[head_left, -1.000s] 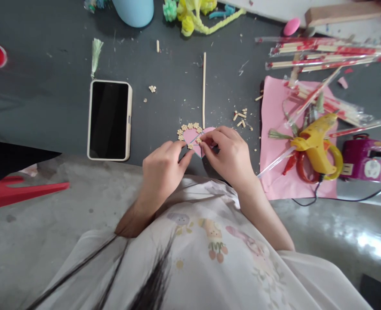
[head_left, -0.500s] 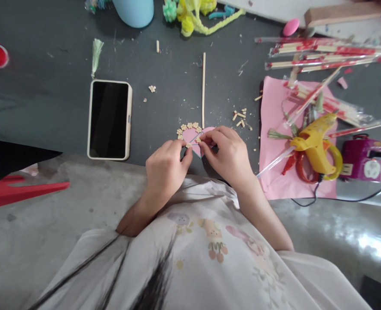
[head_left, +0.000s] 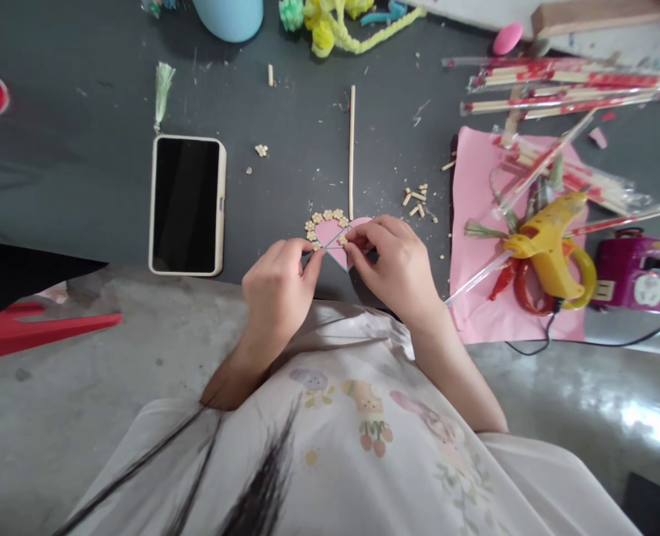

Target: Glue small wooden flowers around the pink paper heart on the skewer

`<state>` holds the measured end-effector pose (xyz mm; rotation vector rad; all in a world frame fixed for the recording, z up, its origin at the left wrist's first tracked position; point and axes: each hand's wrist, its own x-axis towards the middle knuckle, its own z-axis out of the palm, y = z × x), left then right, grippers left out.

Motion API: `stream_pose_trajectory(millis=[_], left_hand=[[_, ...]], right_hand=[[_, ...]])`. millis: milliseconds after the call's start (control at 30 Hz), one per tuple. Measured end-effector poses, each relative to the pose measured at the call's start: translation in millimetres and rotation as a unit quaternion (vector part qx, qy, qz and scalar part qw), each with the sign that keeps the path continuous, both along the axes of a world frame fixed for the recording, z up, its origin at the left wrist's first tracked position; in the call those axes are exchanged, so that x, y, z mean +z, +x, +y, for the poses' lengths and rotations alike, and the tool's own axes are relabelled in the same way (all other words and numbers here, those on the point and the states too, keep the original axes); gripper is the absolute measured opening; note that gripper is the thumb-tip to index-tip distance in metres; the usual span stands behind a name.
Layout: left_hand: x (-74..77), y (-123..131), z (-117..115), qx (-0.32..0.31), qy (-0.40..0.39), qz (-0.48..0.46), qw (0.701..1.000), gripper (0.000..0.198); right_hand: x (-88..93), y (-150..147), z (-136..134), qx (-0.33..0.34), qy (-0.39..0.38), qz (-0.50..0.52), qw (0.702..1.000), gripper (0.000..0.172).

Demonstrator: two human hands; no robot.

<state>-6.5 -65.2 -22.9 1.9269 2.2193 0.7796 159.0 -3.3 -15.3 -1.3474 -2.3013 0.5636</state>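
Head camera: a pale round sticker [head_left: 647, 290] sits on the purple box [head_left: 612, 272] and red bands run along the wrapped sticks [head_left: 565, 80], but any lettering on them is too small to read. The pink heart [head_left: 337, 257] lies flat at the near edge of the dark table [head_left: 106, 186], between the two hands, with thin dark lines crossing it and a row of small wooden flowers [head_left: 328, 216] curving round its upper left edge. The left hand [head_left: 278, 286] comes in from the left, thumb and forefinger pinched about a flower [head_left: 316, 246] at the heart's left edge, just below that row. The right hand [head_left: 397, 272] reaches over the heart's right side and partly hides it; its thumb and forefinger are closed on another flower [head_left: 342, 240] above the middle of the heart. A thin bare stick [head_left: 351, 152] lies with its lower end at the heart's notch, and short cut pieces [head_left: 416, 201] are scattered to the right of it. Well apart to the left is a phone [head_left: 188, 205], screen dark; to the right a yellow glue gun [head_left: 553, 246] rests on a pink sheet [head_left: 469, 164].
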Motion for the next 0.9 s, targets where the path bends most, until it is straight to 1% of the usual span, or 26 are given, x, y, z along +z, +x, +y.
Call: stream_pose_trajectory(millis=[133, 333, 533, 633, 767, 900], left_hand=[[1.5, -1.6, -2.7, -0.004, -0.011, -0.002, 1.000, 0.016], [9.1, -5.9, -8.9, -0.005, -0.040, -0.014, 0.999, 0.012], [11.9, -10.4, -12.1, 0.002, -0.018, -0.027, 0.999, 0.013], [10.4, -12.7, -12.5, 0.005, -0.010, -0.031, 0.999, 0.015], [8.5, -15.1, -12.8, -0.001, 0.006, -0.030, 1.000, 0.015], [9.6, -15.3, -13.7, -0.009, 0.007, -0.025, 1.000, 0.015]], right_hand=[[0.1, 0.1, -0.2, 0.000, 0.002, -0.003, 1.000, 0.010], [0.5, -0.3, 1.4, 0.000, 0.000, 0.001, 1.000, 0.010], [3.8, -0.5, -0.9, 0.016, 0.028, -0.025, 0.999, 0.012], [6.8, -3.3, -4.6, 0.043, 0.046, -0.047, 0.997, 0.015], [7.9, -8.9, -8.0, 0.083, 0.035, -0.045, 0.995, 0.019], [8.5, -8.3, -9.6, 0.079, 0.027, -0.034, 0.996, 0.019]])
